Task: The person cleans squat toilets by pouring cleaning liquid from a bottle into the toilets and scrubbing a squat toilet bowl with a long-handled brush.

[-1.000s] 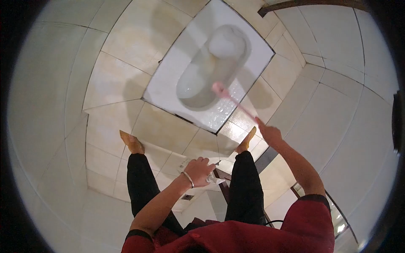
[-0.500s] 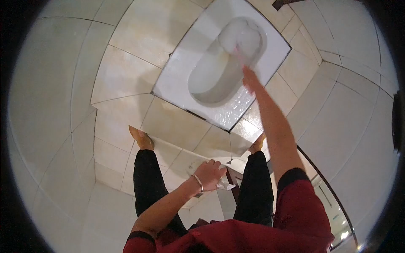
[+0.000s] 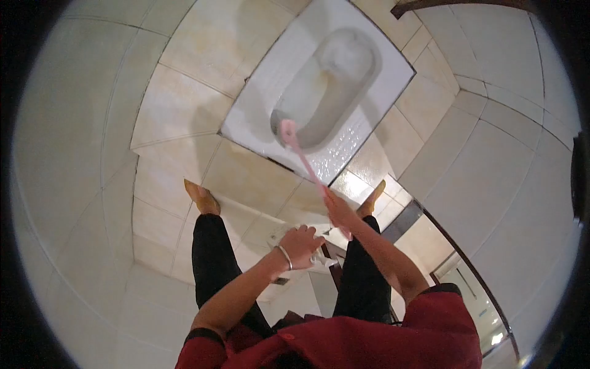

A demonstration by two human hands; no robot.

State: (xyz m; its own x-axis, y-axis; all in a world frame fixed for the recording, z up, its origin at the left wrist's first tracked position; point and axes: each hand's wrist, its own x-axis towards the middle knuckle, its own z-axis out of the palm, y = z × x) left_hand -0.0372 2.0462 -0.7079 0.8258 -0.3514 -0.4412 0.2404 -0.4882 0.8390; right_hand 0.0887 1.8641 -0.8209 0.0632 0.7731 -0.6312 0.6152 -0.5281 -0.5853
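Observation:
A pink long-handled toilet brush point(image 3: 308, 166) is in my right hand point(image 3: 340, 213), with the fingers wrapped around its handle. Its head rests at the near left end of the bowl of a white squat toilet point(image 3: 384, 74). White froth and a yellowish patch show inside the bowl, and the rim's near right part is wet and shiny. Closer to my body, my left hand point(image 3: 300, 248) is curled around a white, crumpled-looking item point(image 3: 324, 257); its kind is unclear.
Beige floor tiles point(image 3: 190, 104) surround the toilet, with tiled walls point(image 3: 74, 123) on both sides. My feet point(image 3: 203, 198) stand apart on the near side. A dark-framed doorway point(image 3: 470, 264) lies at lower right, and a dark brown edge point(image 3: 461, 5) at upper right.
My right hand has drawn back toward my body with the brush. The brush head has gone from the bowl's far end to its near left end. My left hand has barely moved.

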